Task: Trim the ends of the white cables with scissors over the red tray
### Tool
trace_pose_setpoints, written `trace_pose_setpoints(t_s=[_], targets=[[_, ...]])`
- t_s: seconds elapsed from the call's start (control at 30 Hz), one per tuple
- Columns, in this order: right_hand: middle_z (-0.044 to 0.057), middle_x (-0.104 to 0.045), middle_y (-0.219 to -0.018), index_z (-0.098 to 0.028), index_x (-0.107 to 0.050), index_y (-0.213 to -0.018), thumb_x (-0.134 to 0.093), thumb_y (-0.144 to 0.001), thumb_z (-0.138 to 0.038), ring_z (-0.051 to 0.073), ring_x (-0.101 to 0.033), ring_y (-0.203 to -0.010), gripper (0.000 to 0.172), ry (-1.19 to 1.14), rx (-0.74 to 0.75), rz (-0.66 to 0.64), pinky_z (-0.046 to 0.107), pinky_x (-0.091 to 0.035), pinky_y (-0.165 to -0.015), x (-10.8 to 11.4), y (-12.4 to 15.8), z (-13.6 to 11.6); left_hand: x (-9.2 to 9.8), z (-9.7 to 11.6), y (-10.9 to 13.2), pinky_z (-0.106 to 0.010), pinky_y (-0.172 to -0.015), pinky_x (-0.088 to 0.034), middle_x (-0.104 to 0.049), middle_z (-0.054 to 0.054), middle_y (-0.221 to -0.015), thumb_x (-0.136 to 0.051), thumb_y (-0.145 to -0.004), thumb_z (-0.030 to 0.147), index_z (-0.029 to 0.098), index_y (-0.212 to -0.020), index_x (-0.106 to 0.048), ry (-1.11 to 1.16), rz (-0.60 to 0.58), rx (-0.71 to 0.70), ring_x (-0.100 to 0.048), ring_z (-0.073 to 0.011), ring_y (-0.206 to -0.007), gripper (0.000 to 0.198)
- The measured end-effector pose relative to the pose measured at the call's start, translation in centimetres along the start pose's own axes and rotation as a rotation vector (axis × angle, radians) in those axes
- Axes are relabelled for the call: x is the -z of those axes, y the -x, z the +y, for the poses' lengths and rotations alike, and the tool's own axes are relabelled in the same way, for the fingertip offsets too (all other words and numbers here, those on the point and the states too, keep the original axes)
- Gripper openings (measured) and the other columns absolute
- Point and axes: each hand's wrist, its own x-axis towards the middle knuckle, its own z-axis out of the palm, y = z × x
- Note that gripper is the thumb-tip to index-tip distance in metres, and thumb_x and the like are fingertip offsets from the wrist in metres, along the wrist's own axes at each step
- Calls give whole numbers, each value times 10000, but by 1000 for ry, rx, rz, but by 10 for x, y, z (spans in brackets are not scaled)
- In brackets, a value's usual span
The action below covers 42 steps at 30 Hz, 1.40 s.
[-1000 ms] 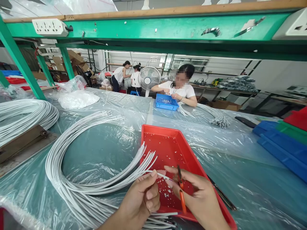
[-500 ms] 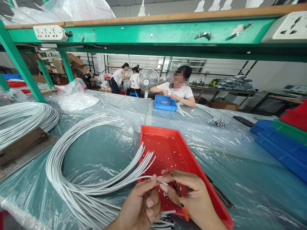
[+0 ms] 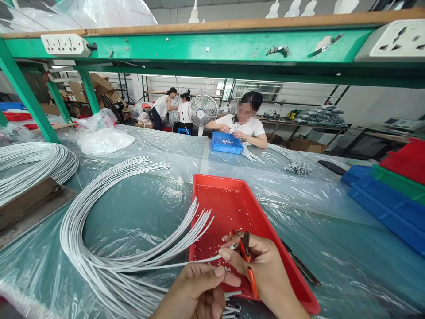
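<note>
My right hand (image 3: 262, 266) is closed around small orange-handled pliers (image 3: 251, 279), whose jaws are mostly hidden by the fingers. Between its thumb and index finger it also pinches the end of a white cable (image 3: 204, 260), where a dark and greenish tip shows. My left hand (image 3: 195, 288) is just below that cable, index finger stretched out and the other fingers loosely curled, with nothing visible in it. Both hands are over the near part of a red tray (image 3: 245, 188) scattered with tiny white scraps. The cable runs left into a looped bundle of white cables (image 3: 75, 221).
Metal tweezers (image 3: 300, 262) lie along the tray's right side. A second cable coil (image 3: 43, 159) and a metal block (image 3: 29, 201) are at left. Stacked bins (image 3: 388, 199) stand at right. A green shelf beam (image 3: 199, 48) crosses above. Opposite, a co-worker (image 3: 249, 122) sits behind a blue tray (image 3: 227, 148).
My left hand has let go of the cable and dropped slightly, its index finger straightening. The right hand now pinches the cable's end, and the pliers have turned in it.
</note>
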Motion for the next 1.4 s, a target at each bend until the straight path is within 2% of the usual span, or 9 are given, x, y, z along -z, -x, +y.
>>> trace_pose_setpoints(t_s=[0.1, 0.2, 0.37, 0.47, 0.77, 0.93, 1.13, 1.27, 1.4], targets=[[4, -588, -523, -168, -647, -562, -736, -569, -232, 128, -494, -509, 110, 19, 7, -20, 205, -414, -473, 2, 0, 3, -1, 0, 3, -156, -339, -219, -489, 40, -358, -644, -674, 456, 81, -795, -702, -80, -22, 15, -348, -26, -279, 398], [7, -587, -522, -167, -654, -568, -735, -570, -250, 133, -495, -511, 115, 22, 5, -10, 212, -415, -479, 2, 1, 5, -5, 0, 11, -167, -366, -194, -455, 38, -354, -638, -654, 516, 78, -745, -712, -236, 15, -80, -345, -32, -303, 453], [16, -625, -551, -167, -682, -584, -764, -526, -245, 133, -502, -510, 127, -50, -27, 8, 212, -417, -476, 3, 1, 6, -11, 7, 21, -199, -431, -309, -546, -8, -509, -599, -739, 418, 146, -829, -712, -527, 436, -563, -426, -87, -414, 308], [-1, -612, -532, -168, -687, -585, -771, -510, -228, 100, -445, -448, 128, -81, -60, 8, 197, -395, -437, 4, 2, 7, -8, 14, 18, -215, -509, -355, -643, -64, -777, -629, -735, 272, 195, -878, -717, -749, 544, -757, -477, -117, -525, 185], [-16, -551, -491, -181, -707, -629, -736, -564, -260, 63, -356, -389, 106, 35, -13, -47, 184, -304, -374, 24, 9, 23, 2, 12, 19, -226, -545, -356, -706, -65, -681, -542, -794, 255, 222, -786, -740, -1251, 366, -474, -590, -182, -585, 201], [-37, -444, -409, -174, -688, -689, -649, -656, -423, 95, -387, -381, 255, 78, -63, 16, 222, -349, -402, 42, 11, 28, 18, -5, 18, -205, -522, -366, -697, -63, -874, -543, -794, 230, 304, -927, -710, -1313, -54, -328, -601, -177, -651, 226], [17, -608, -607, -169, -668, -615, -682, -635, -351, 179, -531, -609, 184, 310, -15, -54, 262, -416, -589, 25, 2, 31, 23, -5, 17, -195, -478, -353, -676, -93, -809, -574, -766, 327, 227, -976, -699, -1186, 14, -347, -541, -145, -543, 264], [2, -589, -611, -151, -688, -748, -654, -684, -323, 146, -498, -581, 186, 256, -74, -32, 246, -380, -568, 18, -20, 43, 13, 5, 19, -210, -533, -341, -689, -77, -739, -480, -831, 283, 213, -907, -715, -1299, 142, -409, -567, -166, -594, 256], [1, -570, -552, -121, -683, -690, -619, -712, -378, 126, -492, -538, 266, 123, -141, -89, 233, -385, -544, 15, -46, 52, 6, 7, 14, -214, -567, -351, -691, -73, -778, -440, -855, 270, 211, -939, -696, -1389, 162, -466, -581, -172, -637, 276]])
